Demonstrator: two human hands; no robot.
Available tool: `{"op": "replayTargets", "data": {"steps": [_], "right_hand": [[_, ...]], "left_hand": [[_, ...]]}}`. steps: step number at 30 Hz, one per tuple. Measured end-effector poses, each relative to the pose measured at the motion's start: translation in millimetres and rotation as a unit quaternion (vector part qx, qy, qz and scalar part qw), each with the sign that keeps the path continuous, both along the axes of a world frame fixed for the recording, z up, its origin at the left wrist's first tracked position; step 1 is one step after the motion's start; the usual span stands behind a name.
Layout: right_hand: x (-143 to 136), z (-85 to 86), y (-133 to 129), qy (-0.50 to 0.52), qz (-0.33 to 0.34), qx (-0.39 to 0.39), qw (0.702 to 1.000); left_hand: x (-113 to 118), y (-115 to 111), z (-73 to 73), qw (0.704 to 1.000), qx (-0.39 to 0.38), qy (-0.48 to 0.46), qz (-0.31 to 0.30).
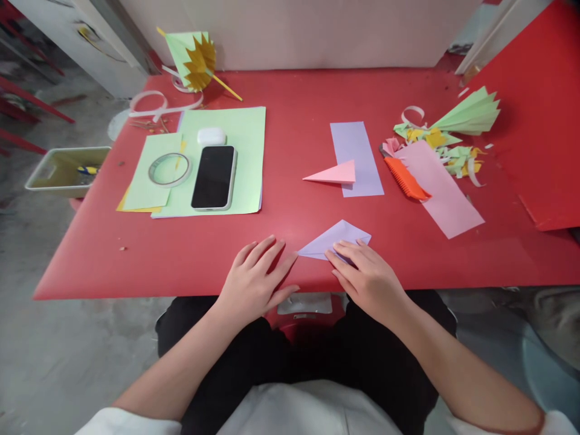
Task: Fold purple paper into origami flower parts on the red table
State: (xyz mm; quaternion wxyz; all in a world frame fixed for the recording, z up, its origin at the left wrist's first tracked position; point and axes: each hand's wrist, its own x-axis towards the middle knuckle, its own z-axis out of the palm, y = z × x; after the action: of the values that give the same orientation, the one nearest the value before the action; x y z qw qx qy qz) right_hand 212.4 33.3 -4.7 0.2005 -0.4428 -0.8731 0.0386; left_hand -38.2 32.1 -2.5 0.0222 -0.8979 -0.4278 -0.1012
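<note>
Your right hand [369, 278] lies over a folded lavender paper [338, 237] near the table's front edge, fingers loosely spread and pressing its near side down — nothing is pinched. Your left hand [251, 284] rests palm down, fingers apart, an extended fingertip at the paper's narrow left point; it grasps nothing. The sheet looks light, fairly crisp and easy to crease or slide; it should handle best held by its flat edges, with the thin point treated gently. Beyond it, a pink folded cone [333, 173] overlaps a lavender strip [362, 172]. To the right, an orange-handled cutter [405, 178] lies on a pink strip [446, 190], beside paper scraps [457, 158]. To the left, a phone [214, 178] and a tape roll [170, 183] rest on green sheets [249, 160] — farther back stands a green-and-gold paper umbrella [199, 63].
</note>
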Motion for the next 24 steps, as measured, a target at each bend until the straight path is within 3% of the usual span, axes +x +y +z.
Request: {"op": "replayTargets", "data": {"steps": [6, 10, 12, 16, 24], "right_hand": [[0, -0.8, -1, -0.012, -0.002, 0.008, 1.0], [-1, -0.7, -1, -0.02, -0.002, 0.017, 1.0], [-2, -0.4, -2, -0.022, -0.008, 0.019, 1.0], [-4, -2.3, -5, -0.022, -0.02, 0.014, 0.999], [-6, -9.6, -15, -0.022, -0.061, 0.021, 0.998]], "left_hand": [[11, -8, 5.1, 1.0, 0.02, -0.017, 0.016], [33, -13, 3.9, 0.997, -0.037, -0.001, -0.074], [41, -13, 1.0, 0.994, -0.068, 0.008, -0.088], [46, -9, -2.9, 0.991, -0.101, 0.019, -0.083], [49, -7, -2.7, 0.994, -0.085, -0.001, -0.069]]}}
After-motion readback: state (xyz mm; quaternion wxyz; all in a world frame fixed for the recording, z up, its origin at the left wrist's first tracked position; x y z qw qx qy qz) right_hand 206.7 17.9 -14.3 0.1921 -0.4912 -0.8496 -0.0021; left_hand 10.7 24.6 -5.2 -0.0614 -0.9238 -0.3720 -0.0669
